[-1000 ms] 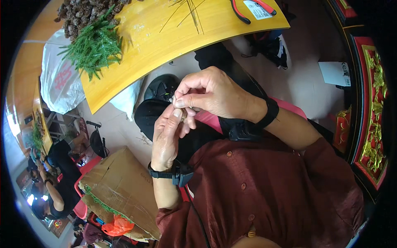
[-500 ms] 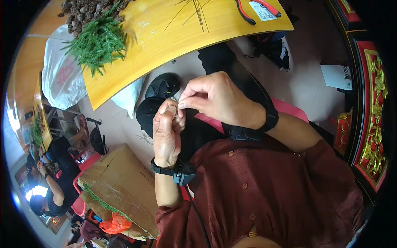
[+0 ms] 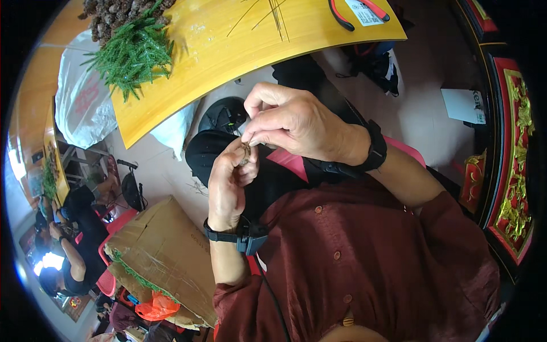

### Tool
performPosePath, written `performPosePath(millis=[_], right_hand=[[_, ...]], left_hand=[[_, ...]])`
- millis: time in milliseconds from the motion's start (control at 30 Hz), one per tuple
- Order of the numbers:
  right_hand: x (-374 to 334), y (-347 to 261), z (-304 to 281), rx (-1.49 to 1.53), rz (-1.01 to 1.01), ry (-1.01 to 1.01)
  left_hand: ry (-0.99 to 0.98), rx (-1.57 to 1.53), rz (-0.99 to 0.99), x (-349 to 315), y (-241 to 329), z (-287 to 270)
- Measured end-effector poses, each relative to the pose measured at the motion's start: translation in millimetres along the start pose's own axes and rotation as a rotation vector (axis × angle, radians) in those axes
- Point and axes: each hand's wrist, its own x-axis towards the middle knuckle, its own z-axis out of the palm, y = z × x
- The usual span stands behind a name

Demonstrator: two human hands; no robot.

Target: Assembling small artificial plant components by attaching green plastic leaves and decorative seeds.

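Observation:
Over my lap, my left hand [image 3: 226, 181] is closed around a small brown piece that looks like a pine cone [image 3: 245, 153], mostly covered by the fingers. My right hand [image 3: 305, 126] meets it from the right, thumb and forefinger pinched together at the top of the cone. Whatever lies between those fingertips is too small to make out. Beyond the hands, thin brown wires [image 3: 277, 21] lie on the yellow table [image 3: 211, 54]. Red-and-black pliers [image 3: 342, 16] rest near its right end.
Green sprigs [image 3: 134, 54] and a pile of pine cones [image 3: 117, 20] occupy the table's left part. A white plastic bag [image 3: 85, 102] hangs beside it. Left of me stands a cardboard box [image 3: 171, 251]; another person [image 3: 77, 268] sits farther left. A carved red-and-gold panel [image 3: 515, 159] borders the right.
The brown cone now shows between my left fingers, where it was hidden before. My right hand has turned slightly, its fingertips still close to the left hand's.

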Motion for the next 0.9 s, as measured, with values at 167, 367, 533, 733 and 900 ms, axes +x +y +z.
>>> performPosePath(millis=[167, 367, 533, 733, 900], right_hand=[[0, 5, -2, 0.014, -0.009, -0.047], [-2, 6, 2, 0.079, 0.006, -0.036], [-6, 2, 2, -0.093, -0.026, -0.041], [-14, -3, 9, -0.307, 0.207, -0.059], [-7, 8, -5, -0.169, 0.112, -0.045]], left_hand=[[-0.167, -0.123, -0.068, 2, -2, -8], [-0.264, -0.251, -0.071, 2, -7, -13], [-0.095, 0.035, 0.006, 1, -9, -7], [0.288, 1.142, 0.514, -3, -14, 18], [0.252, 0.896, 0.488, 6, -15, 8]])
